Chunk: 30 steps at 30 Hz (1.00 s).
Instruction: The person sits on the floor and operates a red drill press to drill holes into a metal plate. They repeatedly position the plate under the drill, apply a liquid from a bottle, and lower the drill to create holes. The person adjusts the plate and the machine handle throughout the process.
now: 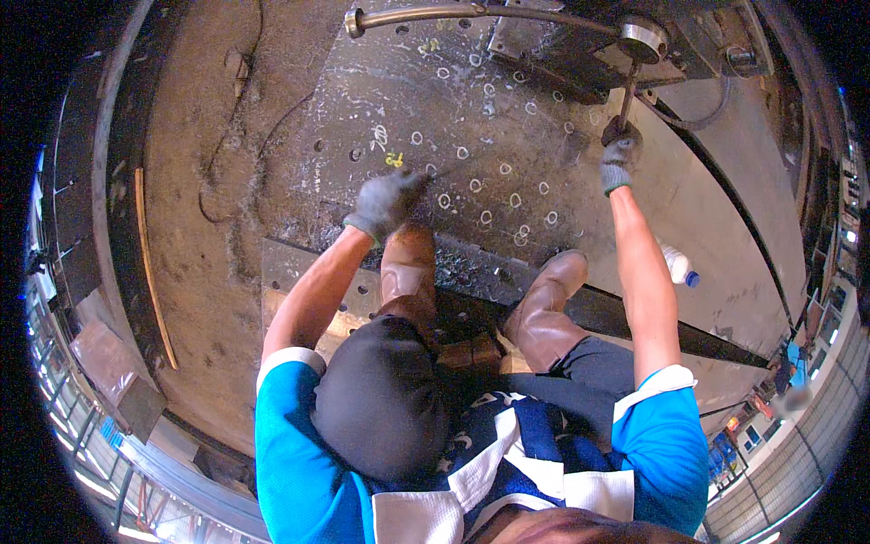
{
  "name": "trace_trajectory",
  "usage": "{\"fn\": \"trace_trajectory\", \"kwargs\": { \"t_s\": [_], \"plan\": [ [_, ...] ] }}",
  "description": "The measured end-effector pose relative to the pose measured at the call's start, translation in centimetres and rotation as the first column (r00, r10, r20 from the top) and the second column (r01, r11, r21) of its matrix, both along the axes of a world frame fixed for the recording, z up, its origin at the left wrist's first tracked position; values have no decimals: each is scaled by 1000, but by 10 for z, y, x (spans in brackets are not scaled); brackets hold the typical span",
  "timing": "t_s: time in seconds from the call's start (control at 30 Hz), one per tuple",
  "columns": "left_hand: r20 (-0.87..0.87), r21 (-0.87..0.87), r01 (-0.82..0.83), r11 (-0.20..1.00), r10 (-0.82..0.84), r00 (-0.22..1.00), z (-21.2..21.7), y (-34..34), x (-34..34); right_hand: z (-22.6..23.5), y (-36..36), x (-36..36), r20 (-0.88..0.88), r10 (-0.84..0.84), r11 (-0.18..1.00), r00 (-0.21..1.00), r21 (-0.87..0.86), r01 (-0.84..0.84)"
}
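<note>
My right hand [618, 161], in a grey knitted glove, is wrapped round the dark knobbed end of a metal lever [630, 91]. This lever runs up to a round steel hub [643, 41] on a dark machine. My left hand [388, 201], gloved the same way, is closed above a dark steel plate [362, 100], close to my left boot. Something dark and thin shows at its fingertips, too blurred to make out. White chalk circles [476, 186] mark holes across the plate, with yellow and white markings near my left hand.
A second long lever [480, 13] reaches left from the hub. Dark metal chips [476, 263] lie along the plate's near edge, between my brown boots [408, 263]. A white bottle with a blue cap [678, 266] lies right of my right forearm. Cables [240, 86] cross the floor at left.
</note>
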<state>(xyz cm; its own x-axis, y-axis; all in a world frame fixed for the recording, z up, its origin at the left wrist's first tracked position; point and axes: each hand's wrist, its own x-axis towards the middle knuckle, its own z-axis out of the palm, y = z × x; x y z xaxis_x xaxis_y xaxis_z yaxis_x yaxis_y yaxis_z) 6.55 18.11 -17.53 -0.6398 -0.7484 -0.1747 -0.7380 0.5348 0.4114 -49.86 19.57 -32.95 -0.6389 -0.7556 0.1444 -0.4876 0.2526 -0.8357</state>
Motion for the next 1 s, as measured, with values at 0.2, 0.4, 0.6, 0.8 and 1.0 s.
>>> {"fn": "trace_trajectory", "kwargs": {
  "t_s": [0.2, 0.4, 0.6, 0.8, 1.0],
  "plan": [
    [-325, 227, -706, 671, 735, 594, -8, -85, 50, 19, 0, 6, -85, -29, 1000, 996, 11, 30],
    [-6, 135, -271, 953, 275, 962, 31, -61, -30, 21, -6, 5, -109, -26, 1000, 994, 13, 28],
    [-61, 81, -623, 778, 628, 776, 9, -107, -3, 24, -2, 5, -110, -35, 999, 993, 22, 38],
    [-21, 96, -145, 985, 148, 989, 7, -119, -43, 25, 3, -2, -134, -33, 998, 990, 41, 38],
    [-40, -97, -327, 940, 325, 945, -19, -249, -70, 29, -11, 10, -99, 38, 999, 994, 35, -34]
  ]
}}
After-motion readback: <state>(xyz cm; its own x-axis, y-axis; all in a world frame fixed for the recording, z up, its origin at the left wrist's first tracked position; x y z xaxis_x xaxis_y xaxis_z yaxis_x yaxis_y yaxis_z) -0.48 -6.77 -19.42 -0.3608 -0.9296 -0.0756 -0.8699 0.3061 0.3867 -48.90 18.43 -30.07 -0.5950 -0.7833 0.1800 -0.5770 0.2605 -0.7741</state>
